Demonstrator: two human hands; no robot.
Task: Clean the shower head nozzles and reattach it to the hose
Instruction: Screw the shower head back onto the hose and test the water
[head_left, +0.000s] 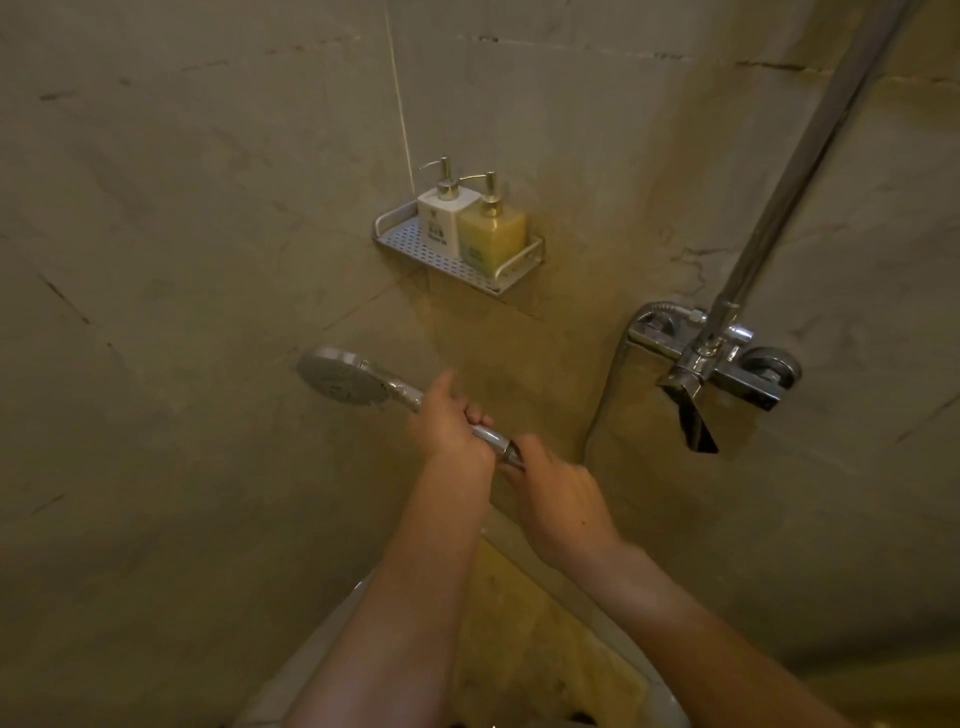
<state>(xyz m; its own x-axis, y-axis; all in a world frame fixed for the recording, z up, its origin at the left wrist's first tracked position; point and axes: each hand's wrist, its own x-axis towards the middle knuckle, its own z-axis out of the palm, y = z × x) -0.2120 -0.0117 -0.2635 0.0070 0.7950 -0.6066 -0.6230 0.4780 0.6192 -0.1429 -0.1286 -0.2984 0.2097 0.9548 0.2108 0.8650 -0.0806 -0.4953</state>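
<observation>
The chrome shower head (343, 381) points left, its round nozzle face turned toward me, in front of the beige tiled wall. My left hand (449, 423) is wrapped around its handle. Just to the right, my right hand (558, 488) pinches the hose nut (511, 453) at the handle's lower end. The metal hose (605, 395) runs from behind my right hand up to the mixer valve; its lower part is hidden by that hand.
A chrome mixer tap (719, 366) with a spout and a riser pipe (800, 176) is mounted at the right. A perforated metal shelf (415, 252) on the wall carries a white pump bottle (441, 218) and a yellow pump bottle (493, 236). A white tub rim (332, 623) lies below.
</observation>
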